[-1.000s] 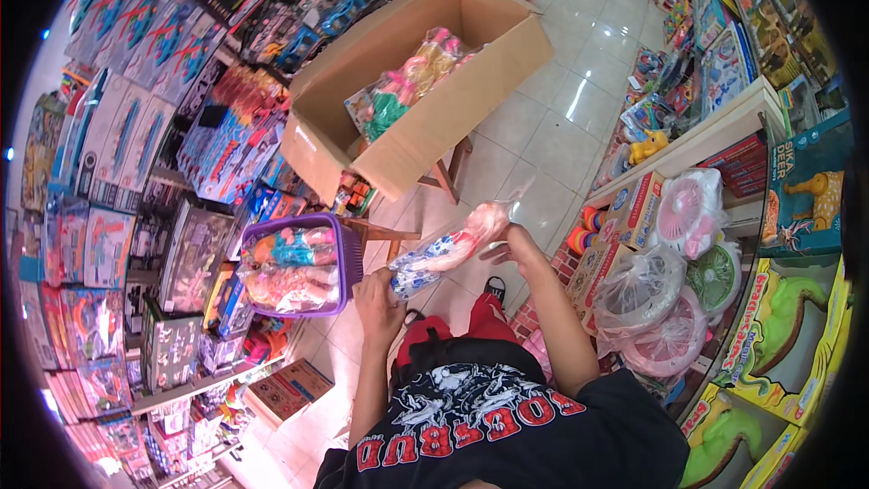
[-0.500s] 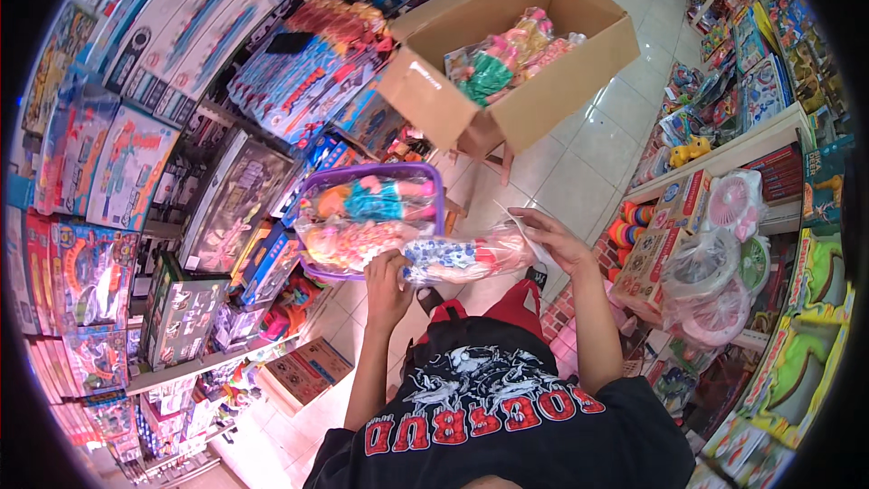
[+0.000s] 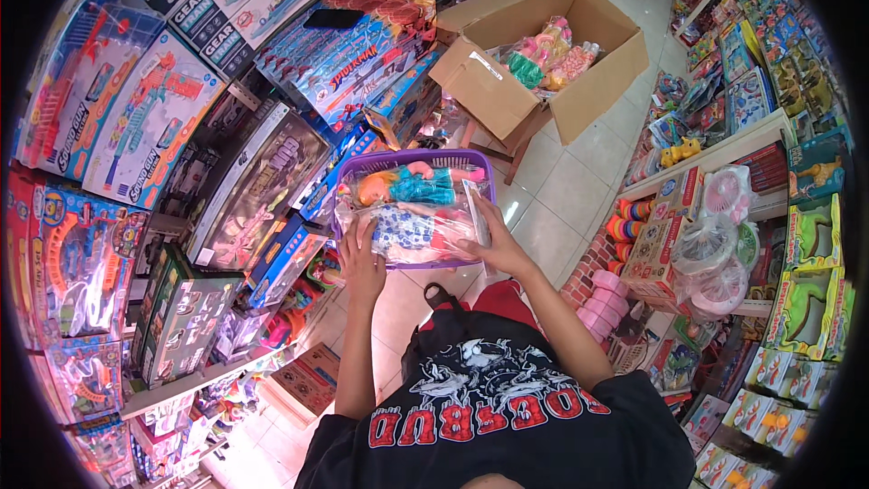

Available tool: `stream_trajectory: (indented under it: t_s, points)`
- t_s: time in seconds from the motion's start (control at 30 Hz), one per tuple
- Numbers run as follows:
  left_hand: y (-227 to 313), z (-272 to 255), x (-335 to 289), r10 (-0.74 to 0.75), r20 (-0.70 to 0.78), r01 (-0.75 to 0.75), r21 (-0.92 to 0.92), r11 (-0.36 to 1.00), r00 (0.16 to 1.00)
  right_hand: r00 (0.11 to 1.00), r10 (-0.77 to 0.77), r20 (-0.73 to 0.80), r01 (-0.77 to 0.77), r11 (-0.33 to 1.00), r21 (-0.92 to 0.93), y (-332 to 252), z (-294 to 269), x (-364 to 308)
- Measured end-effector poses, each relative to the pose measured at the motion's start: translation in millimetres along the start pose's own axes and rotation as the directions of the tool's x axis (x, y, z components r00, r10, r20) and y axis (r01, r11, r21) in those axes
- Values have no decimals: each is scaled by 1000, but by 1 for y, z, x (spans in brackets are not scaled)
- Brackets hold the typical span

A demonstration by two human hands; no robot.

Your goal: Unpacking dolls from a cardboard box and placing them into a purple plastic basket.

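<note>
A bagged doll (image 3: 412,230) in a blue-and-white patterned outfit lies across the near part of a purple basket (image 3: 453,156). My left hand (image 3: 363,264) grips its left end, fingers over the clear plastic. At the other end my right hand (image 3: 498,244) holds the bag near its white edge. Just behind it in the basket rests another bagged doll (image 3: 424,186), with orange-blond hair and a turquoise dress. Whatever is underneath the patterned doll is hidden.
Beyond the basket, a large open cardboard box (image 3: 597,89) holds several bagged dolls (image 3: 546,59) on a wooden stool. Boxed toys (image 3: 149,118) crowd the left shelves. On the right are bagged toy fans (image 3: 711,249) and pink stacked pieces (image 3: 605,303). A black phone-like object (image 3: 334,18) tops some boxes.
Both hands have moved the patterned doll leftward and over the basket, covering the pink-orange doll seen there before. The view has shifted, so the basket appears farther right.
</note>
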State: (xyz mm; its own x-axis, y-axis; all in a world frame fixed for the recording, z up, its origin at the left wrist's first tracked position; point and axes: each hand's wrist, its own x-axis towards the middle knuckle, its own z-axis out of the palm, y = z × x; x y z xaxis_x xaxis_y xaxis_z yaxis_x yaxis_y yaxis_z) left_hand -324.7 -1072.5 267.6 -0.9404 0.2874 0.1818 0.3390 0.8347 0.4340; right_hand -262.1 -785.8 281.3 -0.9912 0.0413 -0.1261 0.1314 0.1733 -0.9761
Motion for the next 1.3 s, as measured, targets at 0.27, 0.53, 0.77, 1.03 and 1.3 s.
stream_trajectory:
  t_s: [0.27,0.53,0.77,1.03,1.3]
  points:
    - [-2,-6,-6,12,73,-5,-100,995,997,981,-160,-113,61,799,-598,43,17,9]
    - [-22,18,-22,50,113,-29,-173,984,992,984,-101,-146,-23,745,-667,51,31,7]
    - [-23,27,-31,-48,229,96,-203,974,972,959,-207,-191,-1,676,-737,65,41,2]
    - [-30,26,-38,-41,214,99,-267,959,976,941,-291,-174,145,808,-572,81,10,-3]
    - [-18,16,-37,-43,-16,38,-230,972,999,853,-249,-459,-136,742,-656,63,-17,-27]
